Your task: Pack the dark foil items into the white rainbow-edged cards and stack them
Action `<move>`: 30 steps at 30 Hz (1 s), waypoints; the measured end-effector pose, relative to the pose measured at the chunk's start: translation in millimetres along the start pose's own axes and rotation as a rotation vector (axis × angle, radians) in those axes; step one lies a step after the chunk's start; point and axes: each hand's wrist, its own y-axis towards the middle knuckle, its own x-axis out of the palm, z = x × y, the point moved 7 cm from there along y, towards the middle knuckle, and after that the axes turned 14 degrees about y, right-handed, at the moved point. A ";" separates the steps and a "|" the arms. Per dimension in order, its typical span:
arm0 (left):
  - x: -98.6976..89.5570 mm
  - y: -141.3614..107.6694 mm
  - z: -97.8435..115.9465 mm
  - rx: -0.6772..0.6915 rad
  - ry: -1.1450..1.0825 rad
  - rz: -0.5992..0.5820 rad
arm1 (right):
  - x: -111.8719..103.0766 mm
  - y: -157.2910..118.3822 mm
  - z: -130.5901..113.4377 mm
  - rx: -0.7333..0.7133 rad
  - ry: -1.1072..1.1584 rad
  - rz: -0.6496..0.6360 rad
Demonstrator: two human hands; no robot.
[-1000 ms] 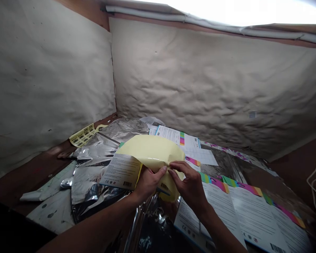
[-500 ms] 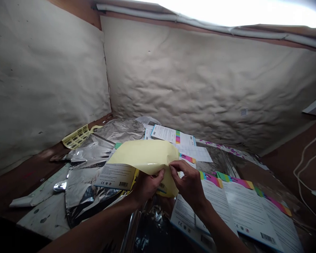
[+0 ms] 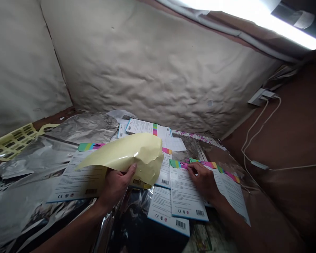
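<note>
Printed cards (image 3: 229, 189) overlap on the counter (image 3: 213, 150) to my right, and another card (image 3: 164, 212) lies partly beneath the front card (image 3: 188, 196) at my right hand (image 3: 205, 181). More cards (image 3: 142, 125) lie near the back wall (image 3: 158, 73), beside a white paper (image 3: 175, 144). A yellow label sheet (image 3: 13, 141) sits far left, and a white cable (image 3: 249, 137) hangs from an outlet (image 3: 259, 96) on the right.

My left hand (image 3: 116, 186) grips the yellow backing sheet (image 3: 131, 149), thumb on top, above the middle of the counter; it hides part of the left card (image 3: 76, 177). My right thumb and fingertips are drawn together at the front card's colored top edge; I cannot tell whether they pinch anything.

Dark glossy film (image 3: 142, 218) lies bare between me and the backing sheet, left of the lower card's edge. The backing sheet is thin, shiny and curled, creased at its right end. Wrinkled silver foil (image 3: 86, 128) spreads leftward; the cards look flat and stiff, and the wall covering is dull, beige and rumpled.
</note>
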 end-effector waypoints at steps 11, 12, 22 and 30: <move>-9.2 5.1 0.6 0.007 0.061 0.121 | 19.3 -6.8 -5.8 -0.087 -0.182 -0.018; -8.8 5.9 -0.7 0.003 0.059 0.124 | 18.7 -6.9 -4.7 -0.073 -0.182 -0.008; -10.8 4.6 4.2 0.043 0.040 0.153 | 20.5 -7.7 -5.6 -0.074 -0.125 -0.089; -8.7 8.4 1.1 0.075 0.014 0.136 | 20.5 -28.8 -12.9 0.047 -0.072 -0.413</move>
